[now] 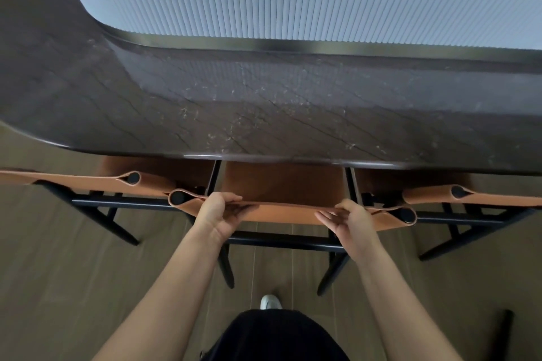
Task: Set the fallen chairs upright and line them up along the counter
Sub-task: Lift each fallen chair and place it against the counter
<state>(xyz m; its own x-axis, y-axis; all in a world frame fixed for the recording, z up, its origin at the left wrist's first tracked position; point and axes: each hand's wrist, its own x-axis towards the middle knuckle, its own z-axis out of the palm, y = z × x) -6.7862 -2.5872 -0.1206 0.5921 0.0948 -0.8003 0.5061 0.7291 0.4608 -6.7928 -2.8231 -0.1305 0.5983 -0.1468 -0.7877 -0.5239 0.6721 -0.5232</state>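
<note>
Three chairs with tan leather seats and black frames stand upright side by side, their seats tucked under the dark marble counter (pixel 264 114). The middle chair (pixel 281 184) is right in front of me. My left hand (pixel 218 214) grips the top edge of its leather backrest near the left post. My right hand (pixel 349 221) grips the same edge near the right post. The left chair (pixel 88 182) and the right chair (pixel 484 199) flank it, their backrest posts almost touching the middle chair's.
A ribbed white panel (pixel 293 0) rises behind the counter. Brown floor boards lie below. My white shoe (pixel 270 302) shows between the middle chair's rear legs. A dark chair leg or rod (pixel 503 334) pokes in at the bottom right.
</note>
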